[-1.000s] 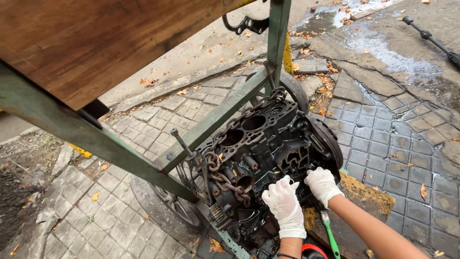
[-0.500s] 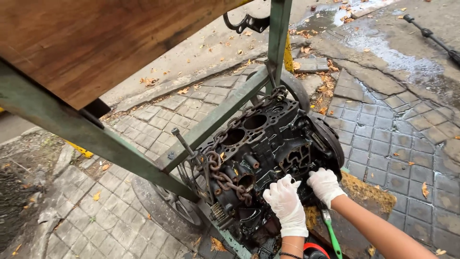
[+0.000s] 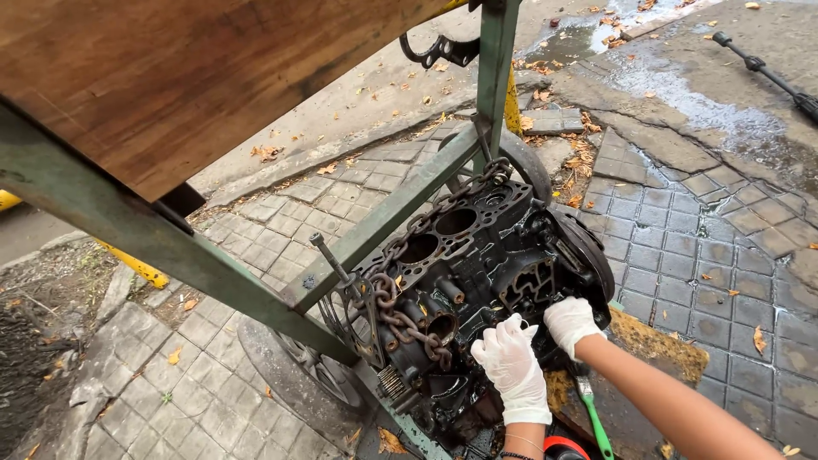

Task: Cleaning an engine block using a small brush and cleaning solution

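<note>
A green metal frame with a wooden board on top slants across the view, standing on grey paving stones that are wet toward the far corner and scattered with dry leaves. Under the frame sits a black, oily engine block, tilted on its side with its round cylinder holes facing up, and a rusty chain loops over its left end and runs up to the frame. Compared with a second ago the block, chain and frame have not shifted, and the view has barely moved. What has changed is small: both white-gloved hands have crept slightly along the near side of the block. The left hand now lies spread flat against the lower right face, fingers loose and grasping nothing. The right hand presses on the block just beside it, fingers curled over an edge, but whether it grips any part I cannot tell. A green-handled tool lies on the ground just below the hands, untouched
</note>
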